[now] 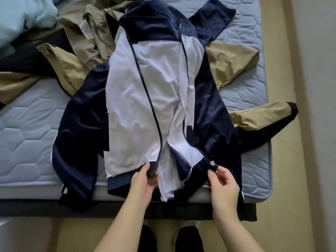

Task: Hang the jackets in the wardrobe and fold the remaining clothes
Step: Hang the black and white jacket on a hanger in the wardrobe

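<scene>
A navy jacket with white lining (145, 99) lies spread open on the bed, its hood pointing away from me and its hem at the near edge. My left hand (143, 180) pinches the bottom end of the left zipper edge. My right hand (222, 182) pinches the silver zipper slider (212, 163) at the bottom of the right front edge. The two front edges lie apart, unzipped.
A beige jacket with black cuffs (234, 64) lies under and behind the navy one, one sleeve (269, 115) hanging off the right side. A light blue garment (23, 13) sits at the far left. The quilted blue mattress (29, 113) ends at my feet; beige floor lies to the right.
</scene>
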Available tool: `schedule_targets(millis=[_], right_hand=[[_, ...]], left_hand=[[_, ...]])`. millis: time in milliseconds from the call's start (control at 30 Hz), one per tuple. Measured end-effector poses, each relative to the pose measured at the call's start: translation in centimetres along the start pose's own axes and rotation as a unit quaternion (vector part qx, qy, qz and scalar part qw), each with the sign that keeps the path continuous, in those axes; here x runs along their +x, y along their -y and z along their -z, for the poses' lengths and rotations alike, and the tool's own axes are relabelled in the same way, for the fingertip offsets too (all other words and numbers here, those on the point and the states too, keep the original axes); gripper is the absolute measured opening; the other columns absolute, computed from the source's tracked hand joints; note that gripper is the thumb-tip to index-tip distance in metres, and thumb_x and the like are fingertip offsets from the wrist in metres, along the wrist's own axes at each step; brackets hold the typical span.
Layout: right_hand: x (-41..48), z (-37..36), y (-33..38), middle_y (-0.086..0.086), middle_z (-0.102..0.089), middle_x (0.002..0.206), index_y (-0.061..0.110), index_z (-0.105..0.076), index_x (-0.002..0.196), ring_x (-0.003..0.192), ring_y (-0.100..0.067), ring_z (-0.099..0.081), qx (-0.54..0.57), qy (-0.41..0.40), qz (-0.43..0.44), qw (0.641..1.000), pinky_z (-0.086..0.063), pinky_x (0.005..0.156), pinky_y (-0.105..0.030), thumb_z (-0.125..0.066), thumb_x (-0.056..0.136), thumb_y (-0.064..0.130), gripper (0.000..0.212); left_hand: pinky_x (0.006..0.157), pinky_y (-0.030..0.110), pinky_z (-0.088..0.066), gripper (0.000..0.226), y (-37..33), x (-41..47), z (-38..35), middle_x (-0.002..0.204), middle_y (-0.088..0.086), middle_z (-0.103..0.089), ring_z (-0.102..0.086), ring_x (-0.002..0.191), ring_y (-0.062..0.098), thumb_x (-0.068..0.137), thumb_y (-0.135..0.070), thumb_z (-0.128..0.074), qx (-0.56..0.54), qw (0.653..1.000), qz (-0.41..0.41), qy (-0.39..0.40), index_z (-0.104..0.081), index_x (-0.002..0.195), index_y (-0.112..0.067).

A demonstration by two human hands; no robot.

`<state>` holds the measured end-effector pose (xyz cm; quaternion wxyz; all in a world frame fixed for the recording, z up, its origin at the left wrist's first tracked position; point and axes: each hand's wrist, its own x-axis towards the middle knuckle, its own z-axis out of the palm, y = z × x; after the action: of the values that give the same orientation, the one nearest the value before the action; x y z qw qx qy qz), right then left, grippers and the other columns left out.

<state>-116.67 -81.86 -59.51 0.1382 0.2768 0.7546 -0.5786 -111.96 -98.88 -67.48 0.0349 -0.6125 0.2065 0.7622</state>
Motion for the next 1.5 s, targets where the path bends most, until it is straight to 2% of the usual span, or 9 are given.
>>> schedule_targets(millis=[100,233,500,600,700,867,1000,1267,1500], right_hand=[[-2.2,-0.7,2.4,0.000,-0.060,0.066,0.024,-0.069,0.087,0.059,-0.007,-0.051,-0.034,0.063,0.064,0.995,-0.043,0.059,-0.014,-0.059,0.090,0.004,0.022],[-5.8,-3.8,2.1,-0.010,-0.073,0.076,0.007,-0.067,0.087,0.069,-0.021,-0.067,0.011,0.154,-0.058,0.986,-0.049,0.055,-0.022,-0.049,0.096,0.004,0.020],[-7.8,-5.4,-1.6,0.000,-0.071,0.071,0.007,-0.052,0.103,0.070,-0.010,-0.071,0.059,0.095,-0.238,0.965,-0.045,0.057,-0.021,-0.060,0.092,0.009,0.014],[-7.8,-5.1,-1.8,-0.004,-0.073,0.077,0.006,-0.054,0.107,0.063,-0.008,-0.070,0.181,0.088,-0.349,0.915,-0.046,0.048,-0.018,-0.059,0.092,0.006,0.016],[-7.7,-4.7,-1.4,-0.002,-0.073,0.072,0.006,-0.063,0.088,0.061,-0.007,-0.070,0.218,0.125,-0.424,0.870,-0.044,0.044,-0.015,-0.057,0.092,0.008,0.008],[-7.1,-4.9,-1.7,0.003,-0.069,0.075,0.017,-0.054,0.073,0.069,-0.008,-0.066,0.141,0.170,-0.382,0.898,-0.040,0.057,-0.021,-0.060,0.091,0.014,0.020],[-7.2,-5.2,-2.4,0.005,-0.050,0.065,0.022,-0.045,0.058,0.065,-0.009,-0.046,0.052,0.186,-0.300,0.934,-0.031,0.060,-0.026,-0.067,0.087,0.019,0.037],[-7.0,-5.9,-2.2,0.002,-0.044,0.059,0.013,-0.051,0.062,0.057,-0.010,-0.036,-0.068,0.165,-0.168,0.970,-0.030,0.059,-0.024,-0.072,0.083,0.023,0.031],[-7.0,-6.6,-2.3,-0.004,-0.054,0.076,0.012,-0.059,0.067,0.068,-0.012,-0.042,-0.027,0.158,-0.236,0.959,-0.031,0.060,-0.026,-0.073,0.081,0.023,0.023]], left_hand=[[0.062,0.031,-0.046,0.009,-1.7,-1.8,2.1,0.082,0.008,-0.064,-0.063,0.059,0.012,0.096,-0.015,-0.054,0.042,0.998,-0.049,-0.014,-0.055,0.098,-0.006],[0.056,0.022,-0.045,0.011,-3.7,-5.7,3.8,0.072,0.000,-0.065,-0.058,0.064,0.010,0.091,-0.018,-0.059,0.096,0.994,-0.050,0.034,-0.058,0.081,-0.014],[0.043,0.018,-0.043,0.013,-3.1,-8.5,4.4,0.062,0.003,-0.055,-0.047,0.046,0.007,0.072,-0.016,-0.067,0.050,0.989,0.022,0.134,-0.065,0.062,-0.008],[0.048,0.018,-0.046,0.021,-2.4,-8.5,4.3,0.062,0.003,-0.058,-0.049,0.047,0.006,0.072,-0.025,-0.068,0.099,0.988,0.020,0.119,-0.062,0.073,-0.004],[0.060,0.020,-0.045,0.030,-2.3,-8.2,4.2,0.079,0.002,-0.070,-0.061,0.064,0.006,0.084,-0.032,-0.062,0.189,0.976,0.002,0.110,-0.067,0.089,-0.003],[0.074,0.026,-0.045,0.034,-3.0,-7.7,3.9,0.100,-0.001,-0.074,-0.067,0.095,0.012,0.097,-0.034,-0.048,0.300,0.946,-0.001,0.118,-0.069,0.104,-0.007],[0.080,0.031,-0.046,0.029,-3.6,-7.9,3.2,0.087,-0.003,-0.074,-0.068,0.090,0.012,0.098,-0.030,-0.049,0.292,0.950,-0.035,0.107,-0.070,0.089,-0.013],[0.067,0.023,-0.040,0.030,-3.4,-8.4,4.4,0.082,0.000,-0.073,-0.055,0.069,0.007,0.095,-0.026,-0.053,0.316,0.934,-0.126,0.108,-0.077,0.088,-0.009],[0.062,0.027,-0.037,0.034,-3.9,-8.4,5.0,0.064,0.007,-0.064,-0.047,0.058,0.016,0.093,-0.030,-0.058,0.370,0.912,-0.124,0.125,-0.075,0.077,-0.005]])
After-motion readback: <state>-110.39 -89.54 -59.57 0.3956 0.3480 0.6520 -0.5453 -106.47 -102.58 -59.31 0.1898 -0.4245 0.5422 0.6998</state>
